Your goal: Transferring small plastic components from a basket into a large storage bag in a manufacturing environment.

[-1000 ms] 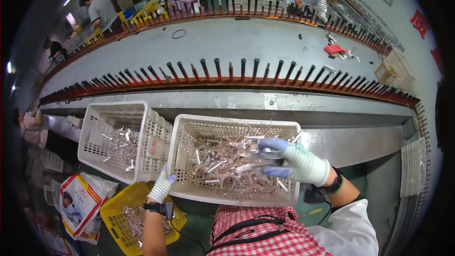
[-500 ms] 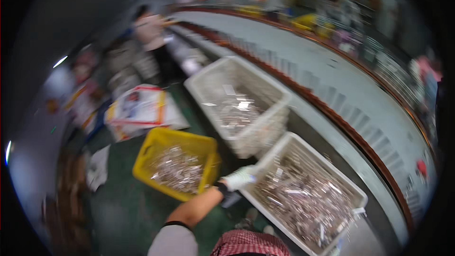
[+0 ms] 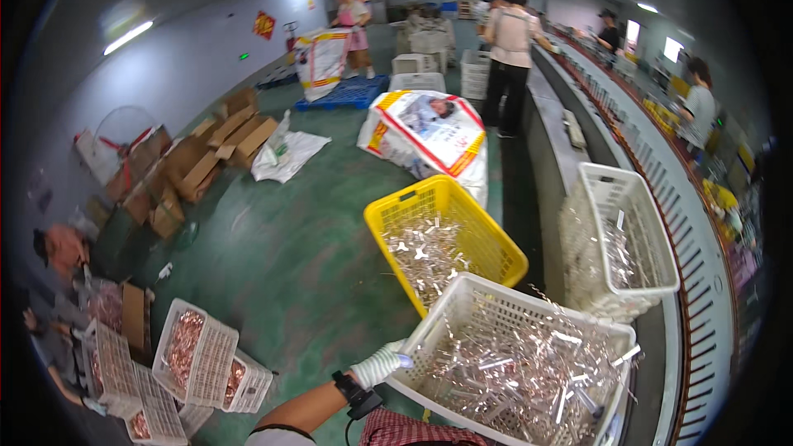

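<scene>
I saw the left hand (image 3: 382, 365) clasping the white basket (image 3: 496, 306) by its rim, lower right of frame; the right hand (image 3: 613, 428) barely showed, its grip untellable. Jutting metal pieces (image 3: 529, 367), I judged, could have spilled had an uneven hold tipped it.

Clock positions read from mid-view. 1 o'clock: one printed white sack, red and yellow trim, on the floor; beyond it, one standing person, pale top, dark trousers. 11 o'clock: one blue pallet (image 3: 363, 92) bearing one upright printed sack (image 3: 322, 64); red wall ornament (image 3: 264, 25) farther out. 10 o'clock: one crumpled white sheet (image 3: 291, 157). Between 9 and 10: opened brown cardboard boxes (image 3: 198, 167). 8 o'clock: whitish crates (image 3: 213, 359), coppery pieces (image 3: 185, 343) inside.
</scene>
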`<state>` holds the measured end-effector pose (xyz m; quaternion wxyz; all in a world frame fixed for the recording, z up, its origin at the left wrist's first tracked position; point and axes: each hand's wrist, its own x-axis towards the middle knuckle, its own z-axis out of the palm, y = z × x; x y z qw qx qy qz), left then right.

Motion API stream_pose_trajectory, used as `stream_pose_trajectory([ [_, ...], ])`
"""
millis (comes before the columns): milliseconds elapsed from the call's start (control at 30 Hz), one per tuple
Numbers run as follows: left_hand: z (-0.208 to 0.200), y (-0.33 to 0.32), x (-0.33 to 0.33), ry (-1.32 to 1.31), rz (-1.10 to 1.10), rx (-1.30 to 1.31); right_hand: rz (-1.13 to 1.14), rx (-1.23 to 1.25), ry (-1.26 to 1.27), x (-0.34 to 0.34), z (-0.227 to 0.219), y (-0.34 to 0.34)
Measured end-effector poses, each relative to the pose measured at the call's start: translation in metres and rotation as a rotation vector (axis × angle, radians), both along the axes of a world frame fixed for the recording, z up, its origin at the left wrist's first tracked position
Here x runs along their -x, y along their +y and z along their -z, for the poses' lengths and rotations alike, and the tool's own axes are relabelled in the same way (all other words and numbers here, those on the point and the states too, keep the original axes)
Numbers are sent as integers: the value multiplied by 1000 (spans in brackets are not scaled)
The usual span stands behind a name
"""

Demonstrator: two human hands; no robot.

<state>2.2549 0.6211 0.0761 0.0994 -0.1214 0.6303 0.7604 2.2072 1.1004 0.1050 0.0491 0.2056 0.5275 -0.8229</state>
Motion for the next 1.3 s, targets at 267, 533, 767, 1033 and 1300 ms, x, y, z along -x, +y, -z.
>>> stream_pose_trajectory([
  [267, -48, -221, -105, -105, -545, -316, -398, 81, 51, 90, -1, -264],
  [533, -25, -409, -113, -70, -828, -339, -571, 15, 231, 176, -15, -549],
  [767, -50, -576, -28, -80, -1050, -242, -714, 161, 268, 314, -30, -793],
  [1033, -89, -783, 94, 161, -1206, -242, -846, 242, 293, 464, -85, -1066],
  [1300, -50, -1080, 255, 58, -1038, -300, -684, 278, 205, 606, -78, -1279],
])
